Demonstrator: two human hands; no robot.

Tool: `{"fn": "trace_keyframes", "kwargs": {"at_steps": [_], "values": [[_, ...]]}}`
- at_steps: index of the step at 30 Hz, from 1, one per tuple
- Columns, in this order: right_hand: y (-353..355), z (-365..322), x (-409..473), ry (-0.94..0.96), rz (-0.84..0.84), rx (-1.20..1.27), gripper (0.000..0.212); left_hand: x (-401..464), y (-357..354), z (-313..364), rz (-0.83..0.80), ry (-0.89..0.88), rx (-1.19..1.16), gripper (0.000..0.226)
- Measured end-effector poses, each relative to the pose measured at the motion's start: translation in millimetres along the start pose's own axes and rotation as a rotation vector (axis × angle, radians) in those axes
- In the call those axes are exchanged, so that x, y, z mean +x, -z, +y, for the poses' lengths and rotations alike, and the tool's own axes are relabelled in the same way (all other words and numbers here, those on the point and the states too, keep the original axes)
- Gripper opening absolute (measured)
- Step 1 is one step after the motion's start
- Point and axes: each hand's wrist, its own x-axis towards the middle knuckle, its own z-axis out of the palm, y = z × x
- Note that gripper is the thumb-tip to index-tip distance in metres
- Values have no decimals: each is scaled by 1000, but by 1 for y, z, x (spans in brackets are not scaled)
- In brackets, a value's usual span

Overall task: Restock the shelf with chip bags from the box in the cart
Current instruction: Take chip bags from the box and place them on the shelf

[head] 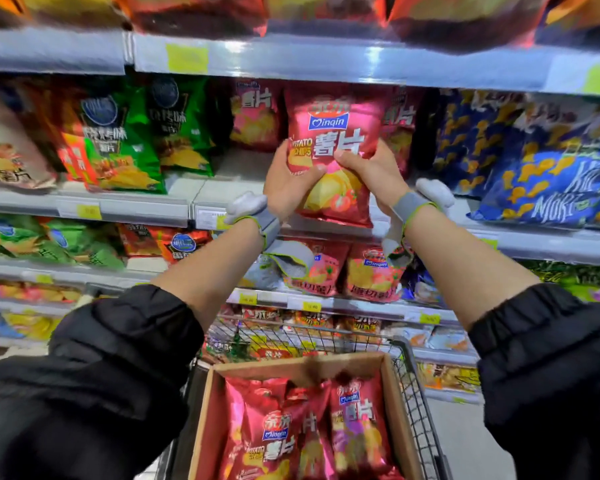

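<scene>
I hold a red chip bag (336, 133) upright in front of the middle shelf (201, 197). My left hand (286, 181) grips its lower left edge and my right hand (371, 171) grips its lower right side. Behind it on the shelf stand more red bags (255, 116) of the same kind. Below, a cardboard box (400, 420) sits in the wire cart (420, 410) and holds several red chip bags (278, 431).
Green chip bags (118, 140) stand to the left on the same shelf, blue snack bags (541, 168) to the right. An upper shelf rail (326, 60) runs just above the held bag. Lower shelves (361, 303) carry more packets.
</scene>
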Motion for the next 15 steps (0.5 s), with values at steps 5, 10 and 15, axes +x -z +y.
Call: {"fn": "trace_keyframes", "kwargs": {"at_steps": [5, 10, 15], "values": [[-19, -19, 32, -113, 55, -58, 43, 44, 3, -1, 21, 45, 35, 70], [-44, -12, 75, -125, 81, -118, 85, 95, 4, -22, 86, 60, 12, 74], [-56, -5, 102, -20, 189, -248, 71, 133, -6, -46, 129, -6, -20, 92]]}}
